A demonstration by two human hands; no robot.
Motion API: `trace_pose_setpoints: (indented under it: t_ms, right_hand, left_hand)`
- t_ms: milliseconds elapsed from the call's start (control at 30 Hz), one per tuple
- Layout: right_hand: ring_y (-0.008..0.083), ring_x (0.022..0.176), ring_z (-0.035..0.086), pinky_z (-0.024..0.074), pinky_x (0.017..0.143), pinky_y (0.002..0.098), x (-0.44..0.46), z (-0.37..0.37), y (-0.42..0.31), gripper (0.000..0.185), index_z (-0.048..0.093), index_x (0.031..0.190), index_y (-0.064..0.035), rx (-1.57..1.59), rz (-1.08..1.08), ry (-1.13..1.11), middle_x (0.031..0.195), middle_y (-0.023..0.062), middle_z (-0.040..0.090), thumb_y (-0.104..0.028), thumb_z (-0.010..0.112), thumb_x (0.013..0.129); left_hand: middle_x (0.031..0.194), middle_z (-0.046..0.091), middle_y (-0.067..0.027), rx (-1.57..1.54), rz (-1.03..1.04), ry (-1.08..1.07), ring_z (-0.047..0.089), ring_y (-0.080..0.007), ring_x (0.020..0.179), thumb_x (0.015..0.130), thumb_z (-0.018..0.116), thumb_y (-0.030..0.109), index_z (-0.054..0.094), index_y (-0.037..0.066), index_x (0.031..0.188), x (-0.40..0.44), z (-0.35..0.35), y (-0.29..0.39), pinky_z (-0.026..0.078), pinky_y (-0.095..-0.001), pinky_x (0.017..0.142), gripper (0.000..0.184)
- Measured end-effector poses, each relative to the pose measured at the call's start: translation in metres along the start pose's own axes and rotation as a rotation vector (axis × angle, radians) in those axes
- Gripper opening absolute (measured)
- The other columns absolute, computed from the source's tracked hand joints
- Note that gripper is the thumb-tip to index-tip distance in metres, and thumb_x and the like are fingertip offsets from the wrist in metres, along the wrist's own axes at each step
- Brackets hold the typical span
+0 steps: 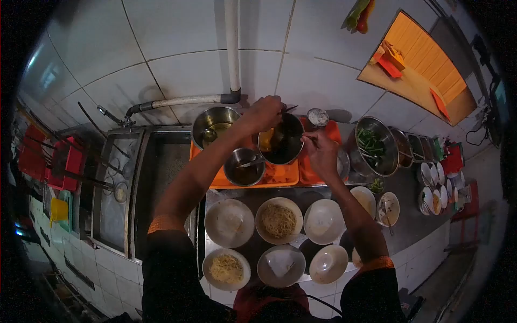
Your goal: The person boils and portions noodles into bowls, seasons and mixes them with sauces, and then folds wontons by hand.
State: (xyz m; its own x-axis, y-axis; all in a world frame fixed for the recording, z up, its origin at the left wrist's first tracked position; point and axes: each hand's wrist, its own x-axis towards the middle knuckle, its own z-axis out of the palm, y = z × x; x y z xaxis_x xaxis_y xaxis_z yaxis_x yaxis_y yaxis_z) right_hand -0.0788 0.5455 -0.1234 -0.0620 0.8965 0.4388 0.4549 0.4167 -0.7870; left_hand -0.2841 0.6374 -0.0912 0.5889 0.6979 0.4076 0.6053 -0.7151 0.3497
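My left hand (265, 114) is closed above a deep metal pot (284, 157), with a thin dark handle (291, 109) sticking out beside its fingers. The other end of that handle is hidden. At the pot's right rim, my right hand (321, 153) has its fingers pinched together; whether they grip the rim or something small I cannot tell. Dark contents and an orange-yellow patch show inside the pot. To its left are a pot of yellowish liquid (219, 116) with a ladle in it and a smaller pot (237, 176) with a spoon. Orange trays (288, 177) lie underneath.
Several white bowls stand in front, including a bowl of noodles (292, 206) and another noodle bowl (226, 258). A steel basin (389, 167) of green vegetables is at right. Sinks (141, 177) lie left beneath a pipe (186, 102). A small container (318, 117) sits behind the pot.
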Motion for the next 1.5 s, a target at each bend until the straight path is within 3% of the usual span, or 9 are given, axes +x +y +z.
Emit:
trace_pose_setpoints:
  t_ms: [167,433,667,1033,1167,1233,1300,1367,1500]
  right_hand:
    - [0.0182,0.079,0.067,0.0513,0.067,0.0300,-0.020,0.014,0.001,0.009,0.056,0.092,0.0011,-0.045,0.017,0.002,0.084,0.0126,0.065,-0.005,0.058,0.086]
    - [0.0224,0.076,0.066,0.0554,0.068,0.0275,-0.020,0.033,0.006,0.013,0.051,0.089,0.0081,0.585,0.620,0.236,0.083,0.0165,0.061,-0.003,0.056,0.085]
    - [0.0217,0.076,0.064,0.0555,0.074,0.0289,-0.022,0.011,-0.006,0.013,0.051,0.091,0.0074,0.811,0.827,0.320,0.084,0.0143,0.061,-0.003,0.056,0.084]
    - [0.0180,0.078,0.064,0.0534,0.069,0.0288,-0.173,-0.030,-0.048,0.009,0.054,0.093,0.0009,0.424,0.761,0.196,0.083,0.0096,0.061,-0.005,0.056,0.087]
    - [0.0144,0.078,0.065,0.0542,0.069,0.0269,-0.237,-0.014,-0.048,0.007,0.058,0.090,0.0026,0.168,0.497,-0.013,0.087,0.0106,0.065,-0.003,0.057,0.087]
    - [0.0155,0.081,0.066,0.0537,0.068,0.0277,-0.228,-0.020,-0.055,0.002,0.055,0.088,0.0025,-0.198,-0.218,-0.182,0.093,0.0146,0.065,0.002,0.056,0.086]
    - [0.0150,0.080,0.066,0.0537,0.069,0.0283,-0.194,-0.023,-0.068,0.006,0.054,0.089,0.0021,-0.231,-0.283,-0.138,0.091,0.0148,0.065,0.003,0.057,0.085]
    - [0.0157,0.080,0.065,0.0535,0.071,0.0290,-0.151,-0.014,-0.076,0.006,0.052,0.091,0.0017,0.309,0.194,0.252,0.086,0.0144,0.065,0.000,0.056,0.086]
    - [0.0185,0.077,0.066,0.0530,0.065,0.0263,-0.046,0.019,-0.067,0.012,0.050,0.091,0.0032,0.650,0.290,0.361,0.080,0.0140,0.063,-0.006,0.057,0.088]
  left_hand:
    - [0.089,0.057,-0.0180,0.163,-0.049,-0.118,0.059,-0.0363,0.084,0.072,0.061,0.003,0.063,-0.003,0.088,0.006,-0.008,0.032,0.049,-0.0433,0.075,0.018]
    - [0.090,0.057,-0.0168,0.236,-0.076,-0.108,0.059,-0.0343,0.086,0.067,0.064,0.000,0.064,-0.001,0.088,0.012,-0.001,0.031,0.049,-0.0438,0.076,0.021]
    - [0.092,0.059,-0.0178,0.135,-0.348,-0.212,0.057,-0.0355,0.093,0.074,0.065,0.020,0.063,0.001,0.092,0.018,-0.002,-0.010,0.046,-0.0452,0.080,0.026]
    - [0.081,0.064,-0.0159,0.230,-0.311,-0.072,0.063,-0.0308,0.079,0.070,0.075,0.032,0.064,0.001,0.090,-0.004,0.029,-0.067,0.049,-0.0432,0.070,0.038]
    - [0.087,0.064,-0.0171,0.146,-0.319,-0.068,0.064,-0.0313,0.083,0.074,0.073,0.031,0.061,0.001,0.098,-0.018,0.028,-0.068,0.050,-0.0416,0.070,0.041]
    - [0.085,0.065,-0.0155,0.414,-0.108,0.264,0.064,-0.0317,0.079,0.078,0.070,0.027,0.060,0.001,0.102,-0.035,0.010,-0.049,0.051,-0.0410,0.070,0.037]
    - [0.086,0.066,-0.0145,0.233,-0.173,0.486,0.066,-0.0299,0.075,0.081,0.066,0.021,0.059,0.000,0.104,-0.049,-0.032,0.007,0.053,-0.0370,0.069,0.032]
    - [0.084,0.066,-0.0127,-0.035,-0.323,0.585,0.065,-0.0214,0.072,0.084,0.063,0.016,0.060,-0.001,0.102,-0.081,-0.067,0.065,0.052,-0.0303,0.067,0.024]
    - [0.074,0.062,-0.0059,-0.511,-0.517,0.545,0.058,-0.0081,0.065,0.090,0.057,0.016,0.061,-0.004,0.092,-0.157,-0.056,0.145,0.048,-0.0231,0.060,0.021]
